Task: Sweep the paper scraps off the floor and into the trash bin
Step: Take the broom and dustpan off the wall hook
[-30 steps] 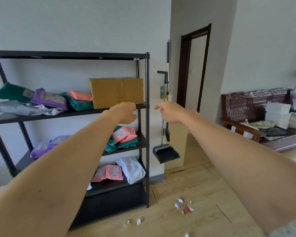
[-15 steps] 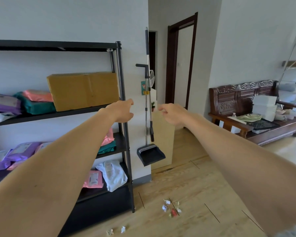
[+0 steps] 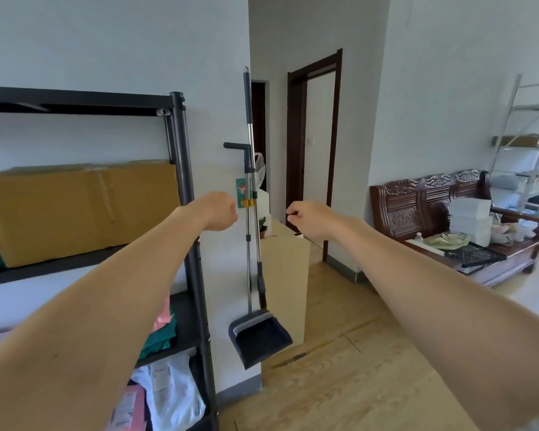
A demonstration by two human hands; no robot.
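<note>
A broom with a metal pole hangs upright on the white wall corner, clipped beside a long-handled dark dustpan whose pan hangs just above the floor. Both my arms reach forward toward them. My left hand is curled into a loose fist just left of the two poles, not touching them. My right hand is to their right with fingers curled and nothing in it. No paper scraps or trash bin are in view.
A black metal shelf with a cardboard box and packages stands at the left. A beige cabinet sits behind the dustpan. A dark wooden bench with boxes is at the right, beside a doorway.
The view has moved closer and turned right toward the broom and dustpan. The paper scraps on the floor have dropped out of view. Both hands are nearer the poles.
</note>
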